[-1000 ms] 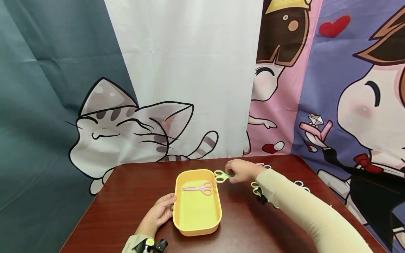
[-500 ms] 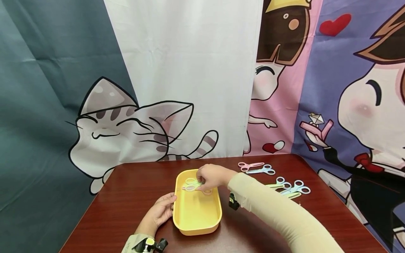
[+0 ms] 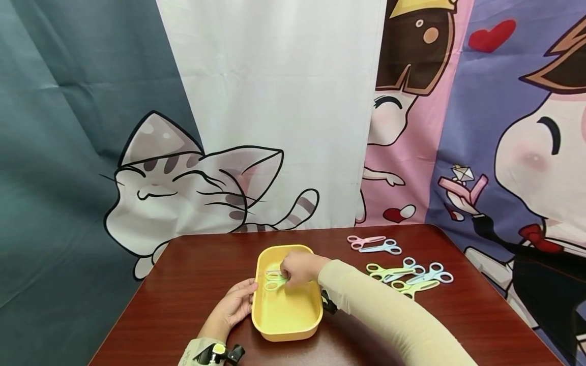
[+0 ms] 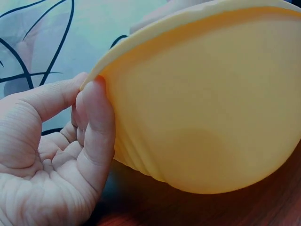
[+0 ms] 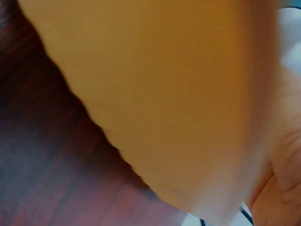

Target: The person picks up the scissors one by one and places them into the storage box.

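Left hand (image 3: 235, 305): at the left wall of the yellow tray (image 3: 288, 316), pinching it between thumb and fingers; the left wrist view confirms rim and wall caught in between. Right hand (image 3: 299, 268): inside the far part of the tray, fingers curled, gripping green scissors (image 3: 280, 280) by the blade end. Handle loops point left; blades and fingertips are covered by the hand. A pale pinkish sliver (image 3: 273, 272) shows just beyond the loops, the remainder hidden.

Right wrist view: blurred outer tray wall across most of it, palm cut off at the right edge; grip cannot be read there.

On the table (image 3: 192, 284), right of tray: pink scissors (image 3: 366, 240) and blue scissors (image 3: 382, 247), far side. Nearer, a heap of four scissors (image 3: 430, 276), green and blue, overlapping; the sleeve (image 3: 389, 315) partly covers the nearest loop.
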Available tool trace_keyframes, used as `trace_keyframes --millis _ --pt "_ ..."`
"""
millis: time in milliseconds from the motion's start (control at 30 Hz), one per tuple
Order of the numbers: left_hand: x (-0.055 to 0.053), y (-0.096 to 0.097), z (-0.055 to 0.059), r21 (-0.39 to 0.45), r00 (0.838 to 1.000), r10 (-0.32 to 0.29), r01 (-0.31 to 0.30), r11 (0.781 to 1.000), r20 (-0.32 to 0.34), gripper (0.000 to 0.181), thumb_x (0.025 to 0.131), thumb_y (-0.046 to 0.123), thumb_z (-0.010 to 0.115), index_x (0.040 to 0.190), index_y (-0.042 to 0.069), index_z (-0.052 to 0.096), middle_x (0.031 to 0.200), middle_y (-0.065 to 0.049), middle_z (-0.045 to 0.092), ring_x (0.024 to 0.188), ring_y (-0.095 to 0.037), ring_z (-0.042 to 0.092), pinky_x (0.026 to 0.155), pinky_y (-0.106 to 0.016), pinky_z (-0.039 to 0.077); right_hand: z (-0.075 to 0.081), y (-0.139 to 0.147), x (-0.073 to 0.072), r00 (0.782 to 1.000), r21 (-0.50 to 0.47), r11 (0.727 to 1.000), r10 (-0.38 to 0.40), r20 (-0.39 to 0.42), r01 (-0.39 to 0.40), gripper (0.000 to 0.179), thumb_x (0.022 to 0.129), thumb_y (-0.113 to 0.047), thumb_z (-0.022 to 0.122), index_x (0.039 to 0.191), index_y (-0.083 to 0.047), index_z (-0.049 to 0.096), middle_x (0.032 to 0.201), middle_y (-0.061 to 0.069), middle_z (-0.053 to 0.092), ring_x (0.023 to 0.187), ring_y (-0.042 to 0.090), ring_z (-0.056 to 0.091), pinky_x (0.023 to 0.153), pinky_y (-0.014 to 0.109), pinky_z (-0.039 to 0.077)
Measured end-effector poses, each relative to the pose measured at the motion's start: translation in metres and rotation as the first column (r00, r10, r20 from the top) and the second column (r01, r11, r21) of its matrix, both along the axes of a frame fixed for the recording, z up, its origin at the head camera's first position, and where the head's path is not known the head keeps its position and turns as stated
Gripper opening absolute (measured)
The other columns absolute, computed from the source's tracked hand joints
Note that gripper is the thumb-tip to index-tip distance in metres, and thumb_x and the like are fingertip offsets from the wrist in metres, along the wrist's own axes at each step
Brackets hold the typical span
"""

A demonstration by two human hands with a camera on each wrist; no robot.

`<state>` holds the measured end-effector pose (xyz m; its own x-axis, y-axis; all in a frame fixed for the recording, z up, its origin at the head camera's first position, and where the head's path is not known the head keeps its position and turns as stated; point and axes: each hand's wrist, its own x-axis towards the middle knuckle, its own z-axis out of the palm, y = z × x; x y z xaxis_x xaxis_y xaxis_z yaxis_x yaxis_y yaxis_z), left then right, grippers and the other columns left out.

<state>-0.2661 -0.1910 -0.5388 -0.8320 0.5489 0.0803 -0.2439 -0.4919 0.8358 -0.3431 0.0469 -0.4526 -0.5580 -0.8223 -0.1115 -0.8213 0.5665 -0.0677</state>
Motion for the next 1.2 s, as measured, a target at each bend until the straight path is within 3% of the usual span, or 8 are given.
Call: trace_keyframes --millis 233,400,533,833,1033,1200 --pt "-0.001 0.0 0.001 0.02 1.0 -0.011 0.011 1.0 0.011 0.033 0.11 0.002 0.026 0.108 0.008 0.058 0.09 0.0 0.069 0.074 -0.004 0.064 0.064 -0.02 0.057 -0.014 -0.001 0.005 0.999 -0.031 0.999 0.008 -0.031 -0.009 0.02 0.078 -0.021 0.076 0.072 -0.021 0.057 0.067 -0.013 0.048 0.061 0.004 0.042 0.056 0.015 0.035" --pt "0.0 0.001 0.001 0.025 1.0 -0.017 0.017 1.0 0.005 0.033 0.11 0.002 0.026 0.108 0.008 0.059 0.091 0.0 0.069 0.075 -0.005 0.066 0.065 -0.021 0.057 -0.024 -0.002 0.006 0.994 -0.014 1.0 0.002 -0.114 -0.004 0.027 0.08 -0.02 0.075 0.068 -0.022 0.051 0.066 -0.011 0.042 0.06 0.005 0.036 0.055 0.017 0.03" --pt "0.001 0.001 0.003 0.023 1.0 -0.014 0.014 1.0 0.018 0.034 0.11 0.002 0.026 0.108 0.008 0.059 0.091 0.0 0.069 0.074 -0.004 0.065 0.065 -0.021 0.057 -0.03 -0.003 0.009 0.985 0.021 0.999 -0.02 -0.173 0.024 0.026 0.082 -0.023 0.074 0.07 -0.023 0.052 0.069 -0.011 0.043 0.061 0.005 0.038 0.054 0.018 0.033" --pt "0.003 0.001 0.008 0.018 1.0 -0.017 0.017 1.0 0.018 0.033 0.11 0.002 0.026 0.108 0.007 0.058 0.091 0.0 0.069 0.073 -0.004 0.065 0.065 -0.02 0.057 -0.027 -0.004 0.015 0.97 0.028 0.997 -0.061 -0.236 0.069 0.028 0.085 -0.028 0.074 0.071 -0.025 0.051 0.069 -0.011 0.042 0.06 0.006 0.038 0.053 0.02 0.032" --pt "0.0 0.0 0.001 0.0 1.0 0.0 0.0 1.0 0.028 0.032 0.11 0.002 0.026 0.109 0.008 0.058 0.093 0.0 0.07 0.073 -0.004 0.065 0.064 -0.02 0.057 -0.026 -0.003 0.016 0.968 0.027 0.997 -0.062 -0.244 0.071 0.024 0.087 -0.029 0.074 0.073 -0.024 0.054 0.07 -0.01 0.045 0.061 0.006 0.041 0.052 0.02 0.035" --pt "-0.002 0.0 -0.002 -0.014 1.0 0.006 -0.006 1.0 0.018 0.028 0.11 0.004 0.03 0.11 0.008 0.058 0.093 0.001 0.069 0.073 -0.003 0.064 0.064 -0.019 0.056 -0.02 0.001 0.014 0.977 -0.011 0.998 -0.063 -0.205 0.062 0.02 0.089 -0.034 0.076 0.081 -0.022 0.064 0.076 -0.011 0.05 0.065 0.004 0.046 0.058 0.018 0.04"
